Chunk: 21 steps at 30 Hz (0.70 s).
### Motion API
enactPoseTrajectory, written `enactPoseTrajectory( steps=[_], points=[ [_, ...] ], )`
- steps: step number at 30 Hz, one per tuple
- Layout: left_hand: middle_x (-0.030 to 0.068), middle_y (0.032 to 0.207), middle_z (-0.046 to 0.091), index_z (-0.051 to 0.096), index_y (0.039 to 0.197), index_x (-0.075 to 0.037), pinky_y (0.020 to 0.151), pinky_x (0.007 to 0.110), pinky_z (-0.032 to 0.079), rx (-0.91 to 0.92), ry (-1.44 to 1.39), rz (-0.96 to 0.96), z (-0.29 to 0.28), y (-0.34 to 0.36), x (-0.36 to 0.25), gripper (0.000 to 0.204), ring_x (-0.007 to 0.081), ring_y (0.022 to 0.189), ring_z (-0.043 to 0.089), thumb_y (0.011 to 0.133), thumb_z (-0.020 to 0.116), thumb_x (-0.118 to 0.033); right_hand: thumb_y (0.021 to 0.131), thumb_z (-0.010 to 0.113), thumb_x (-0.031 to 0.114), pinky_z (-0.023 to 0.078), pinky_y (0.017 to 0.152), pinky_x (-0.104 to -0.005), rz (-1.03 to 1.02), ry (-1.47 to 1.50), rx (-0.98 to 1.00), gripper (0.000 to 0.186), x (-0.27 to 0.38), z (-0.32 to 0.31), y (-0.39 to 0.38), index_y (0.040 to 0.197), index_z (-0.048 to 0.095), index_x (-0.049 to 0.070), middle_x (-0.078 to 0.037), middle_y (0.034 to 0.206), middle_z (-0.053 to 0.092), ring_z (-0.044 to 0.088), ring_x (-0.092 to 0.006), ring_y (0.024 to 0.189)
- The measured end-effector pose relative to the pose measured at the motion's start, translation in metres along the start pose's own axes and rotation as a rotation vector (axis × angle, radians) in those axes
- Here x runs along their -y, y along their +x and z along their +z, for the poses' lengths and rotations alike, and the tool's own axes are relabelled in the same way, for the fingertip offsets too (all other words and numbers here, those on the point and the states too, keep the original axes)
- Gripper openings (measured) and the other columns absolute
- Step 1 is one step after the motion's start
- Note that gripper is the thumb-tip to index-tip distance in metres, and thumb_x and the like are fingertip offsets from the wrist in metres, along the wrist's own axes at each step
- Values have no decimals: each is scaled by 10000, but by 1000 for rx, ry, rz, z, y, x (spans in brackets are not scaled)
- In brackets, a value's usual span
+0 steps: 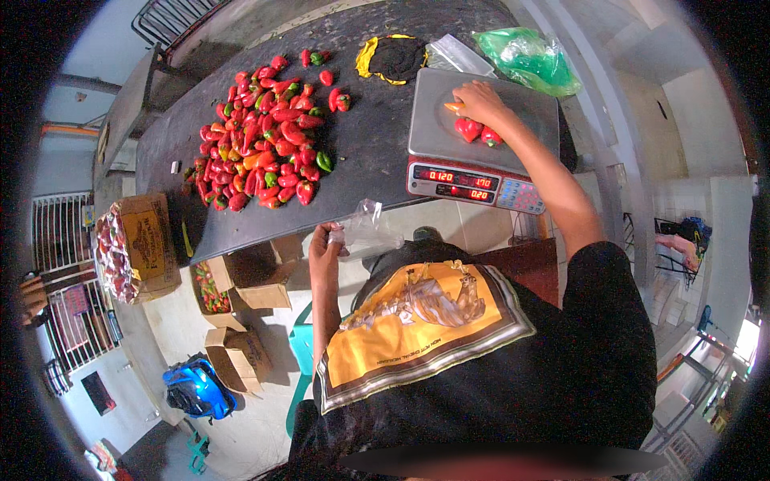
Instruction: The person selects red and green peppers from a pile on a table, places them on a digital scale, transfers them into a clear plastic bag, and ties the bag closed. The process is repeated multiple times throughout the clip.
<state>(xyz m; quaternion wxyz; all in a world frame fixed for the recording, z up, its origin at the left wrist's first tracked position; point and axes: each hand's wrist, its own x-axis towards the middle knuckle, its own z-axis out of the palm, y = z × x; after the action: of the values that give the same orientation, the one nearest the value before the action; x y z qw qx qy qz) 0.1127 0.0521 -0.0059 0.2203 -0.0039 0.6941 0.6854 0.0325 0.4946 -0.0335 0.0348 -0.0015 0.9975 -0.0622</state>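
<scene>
My left hand (pixel 325 243) is closed on a clear plastic bag (pixel 373 232), in front of the table's near edge. The bag hangs loose towards the right. Over the steel plate of a digital scale (pixel 425 132), my right hand (pixel 480 102) is closed around an orange pepper (pixel 454 107), whose tip pokes out on the left. Red peppers (pixel 468 129) lie on the plate just below that hand, partly hidden by the wrist. Red digits glow on the scale's front panel. A big pile of mostly red peppers (pixel 265 144), some green or orange, covers the table's left half.
The dark table (pixel 369 160) carries a black and yellow cloth bundle (pixel 391 59), clear bags (pixel 461 56) and a green plastic bag (pixel 529 60) behind the scale. Cardboard boxes (pixel 152 244) stand left of it. A blue backpack (pixel 199 389) and a green chair (pixel 299 369) are on the floor.
</scene>
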Motion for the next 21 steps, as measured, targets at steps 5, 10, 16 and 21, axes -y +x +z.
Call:
enactPoseTrajectory(
  steps=[5,10,16,21],
  points=[
    [-10,911,529,520,978,-78,609,210,400,-33,-28,-8,6,-4,1,149,60,746,477,834,506,-39,836,571,225,457,757,-400,173,233,-25,181,-2,-10,6,880,584,50,-142,918,624,600,-298,876],
    [3,917,524,523,998,-64,621,224,415,-13,41,-50,-1,-8,9,199,75,751,481,809,493,-12,865,548,247,476,626,-327,262,1193,-310,259,-47,-9,-37,1000,578,28,-72,871,620,611,-208,745],
    [12,914,524,526,1002,-46,628,230,421,64,62,-9,4,-1,6,216,83,766,489,791,486,-33,821,613,191,475,608,-319,326,989,-175,192,-23,-40,-105,978,621,82,-34,875,627,596,-148,789],
    [17,882,520,522,998,-36,642,250,451,104,117,-15,12,13,0,219,89,757,500,783,485,-42,752,603,-33,460,843,-406,-172,286,-117,350,-2,-39,-120,1087,595,72,-94,1141,532,567,-330,1004]
  ],
)
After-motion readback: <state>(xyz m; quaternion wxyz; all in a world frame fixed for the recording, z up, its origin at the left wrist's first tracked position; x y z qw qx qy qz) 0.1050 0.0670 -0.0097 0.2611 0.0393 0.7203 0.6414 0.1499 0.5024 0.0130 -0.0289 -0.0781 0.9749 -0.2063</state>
